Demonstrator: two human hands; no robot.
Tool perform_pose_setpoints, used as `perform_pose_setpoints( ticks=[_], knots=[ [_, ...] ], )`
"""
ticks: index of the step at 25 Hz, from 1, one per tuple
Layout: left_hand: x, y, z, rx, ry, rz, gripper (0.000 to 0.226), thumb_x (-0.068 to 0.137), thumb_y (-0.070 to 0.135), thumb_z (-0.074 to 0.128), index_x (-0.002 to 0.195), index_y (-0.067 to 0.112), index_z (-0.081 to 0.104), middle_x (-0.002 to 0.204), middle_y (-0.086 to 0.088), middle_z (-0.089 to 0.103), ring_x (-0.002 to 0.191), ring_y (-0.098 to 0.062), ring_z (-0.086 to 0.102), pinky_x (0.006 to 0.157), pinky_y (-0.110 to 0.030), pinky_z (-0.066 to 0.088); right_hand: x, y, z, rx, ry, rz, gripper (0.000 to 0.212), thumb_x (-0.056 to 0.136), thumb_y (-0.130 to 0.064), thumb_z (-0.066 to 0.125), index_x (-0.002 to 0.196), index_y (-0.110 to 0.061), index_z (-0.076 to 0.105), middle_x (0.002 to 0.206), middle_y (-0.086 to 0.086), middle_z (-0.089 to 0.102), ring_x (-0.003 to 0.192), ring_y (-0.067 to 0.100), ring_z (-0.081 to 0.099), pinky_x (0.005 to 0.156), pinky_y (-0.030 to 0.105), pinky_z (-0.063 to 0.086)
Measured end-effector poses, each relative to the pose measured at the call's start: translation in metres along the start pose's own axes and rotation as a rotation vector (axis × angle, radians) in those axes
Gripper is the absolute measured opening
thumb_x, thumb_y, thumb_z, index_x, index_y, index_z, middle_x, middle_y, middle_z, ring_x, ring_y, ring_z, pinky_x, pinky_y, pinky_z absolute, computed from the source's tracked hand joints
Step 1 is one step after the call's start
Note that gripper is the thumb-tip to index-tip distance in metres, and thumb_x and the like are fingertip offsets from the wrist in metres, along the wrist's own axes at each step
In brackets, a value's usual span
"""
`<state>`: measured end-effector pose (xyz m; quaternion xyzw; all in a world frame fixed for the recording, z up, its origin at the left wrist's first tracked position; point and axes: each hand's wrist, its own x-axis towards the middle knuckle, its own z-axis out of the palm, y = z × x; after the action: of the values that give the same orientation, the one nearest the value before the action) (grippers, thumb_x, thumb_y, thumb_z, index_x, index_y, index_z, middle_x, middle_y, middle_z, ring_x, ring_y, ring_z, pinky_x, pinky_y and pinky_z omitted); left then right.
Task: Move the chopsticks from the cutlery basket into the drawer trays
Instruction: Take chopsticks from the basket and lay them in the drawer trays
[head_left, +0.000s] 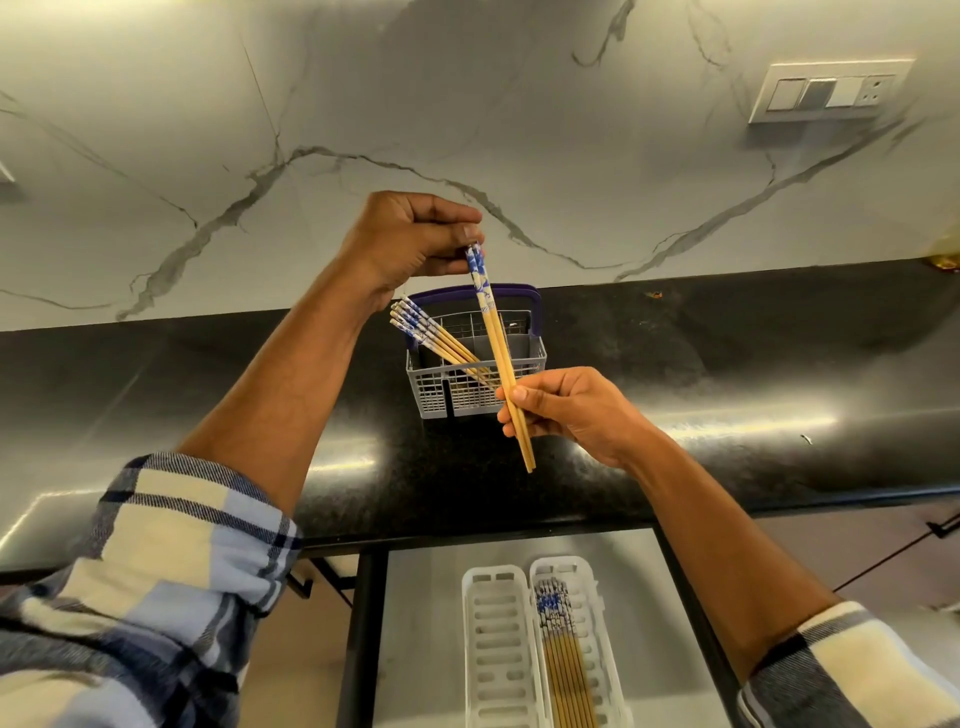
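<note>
Pinching chopstick pair (496, 345) above cutlery basket (475, 358): left hand (410, 241) top, right hand (561, 405) lower.

The black tabletop (727, 374) lies bare left, right and near of the cutlery basket (475, 384), whose arched handle (470, 301) and leaning chopsticks (436, 340) crowd its left side. Below, the left drawer tray (496, 649) looks open (its near end is cut off), while the right tray (589, 623) is nearly filled.

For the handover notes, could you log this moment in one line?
left hand: pinching chopstick pair | right hand: gripping same | basket: more
</note>
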<state>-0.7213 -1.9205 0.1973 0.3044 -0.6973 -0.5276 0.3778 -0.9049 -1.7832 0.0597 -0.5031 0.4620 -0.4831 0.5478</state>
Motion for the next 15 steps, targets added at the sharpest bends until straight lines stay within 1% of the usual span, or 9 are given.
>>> perform_pose_setpoints(
  ticks=[2,5,7,8,10,12,15],
  knots=[
    [-0.002,-0.001,-0.001,-0.031,0.004,-0.015,0.015,0.084,0.003,0.073,0.096,0.012,0.075,0.088,-0.006,0.079,0.086,-0.023,0.077,0.068,-0.026,0.061,-0.002,-0.002,0.001,-0.03,-0.007,0.003,0.022,0.085,-0.028,0.068,0.098,-0.013,0.078,0.096,0.015,0.077,0.089,0.028,0.074,0.077,0.031,0.059],
    [-0.016,-0.01,0.005,-0.134,0.054,-0.043,0.022,0.085,0.008,0.073,0.104,0.018,0.073,0.096,-0.006,0.079,0.091,-0.023,0.076,0.07,-0.026,0.061,-0.006,0.0,0.002,-0.08,0.03,0.001,0.016,0.092,-0.021,0.065,0.096,-0.013,0.077,0.095,0.014,0.077,0.09,0.029,0.074,0.082,0.036,0.06],
    [-0.039,-0.033,0.019,-0.22,0.066,-0.127,0.024,0.085,0.009,0.072,0.106,0.021,0.071,0.099,-0.006,0.078,0.091,-0.022,0.076,0.071,-0.028,0.062,-0.014,0.01,0.003,-0.093,0.035,0.004,0.017,0.095,-0.019,0.062,0.099,-0.01,0.076,0.096,0.014,0.076,0.092,0.029,0.074,0.083,0.035,0.06],
    [-0.055,-0.048,0.03,-0.24,0.051,-0.182,0.021,0.086,0.008,0.07,0.104,0.019,0.071,0.097,-0.006,0.078,0.09,-0.023,0.076,0.073,-0.03,0.062,-0.021,0.019,0.005,-0.093,0.033,0.013,0.017,0.095,-0.019,0.061,0.1,-0.009,0.075,0.096,0.014,0.076,0.092,0.029,0.074,0.083,0.035,0.06],
    [-0.088,-0.081,0.053,-0.245,0.004,-0.285,0.016,0.089,0.005,0.067,0.102,0.012,0.071,0.093,-0.009,0.078,0.086,-0.023,0.076,0.074,-0.032,0.063,-0.036,0.039,0.01,-0.09,0.042,0.077,0.017,0.096,-0.018,0.06,0.102,-0.009,0.074,0.096,0.014,0.076,0.093,0.028,0.074,0.085,0.036,0.06],
    [-0.116,-0.11,0.071,-0.267,-0.019,-0.367,0.016,0.089,0.004,0.066,0.104,0.007,0.071,0.093,-0.014,0.077,0.084,-0.023,0.076,0.07,-0.029,0.062,-0.053,0.064,0.016,-0.102,0.06,0.168,0.016,0.096,-0.018,0.06,0.101,-0.011,0.073,0.096,0.01,0.077,0.092,0.024,0.075,0.086,0.036,0.059],
    [-0.152,-0.146,0.085,-0.288,-0.034,-0.456,0.02,0.088,0.005,0.069,0.107,0.007,0.071,0.097,-0.018,0.076,0.088,-0.026,0.076,0.07,-0.027,0.061,-0.079,0.105,0.032,-0.122,0.064,0.255,0.015,0.096,-0.017,0.059,0.099,-0.013,0.072,0.094,0.006,0.077,0.09,0.018,0.075,0.083,0.031,0.06]
  ],
)
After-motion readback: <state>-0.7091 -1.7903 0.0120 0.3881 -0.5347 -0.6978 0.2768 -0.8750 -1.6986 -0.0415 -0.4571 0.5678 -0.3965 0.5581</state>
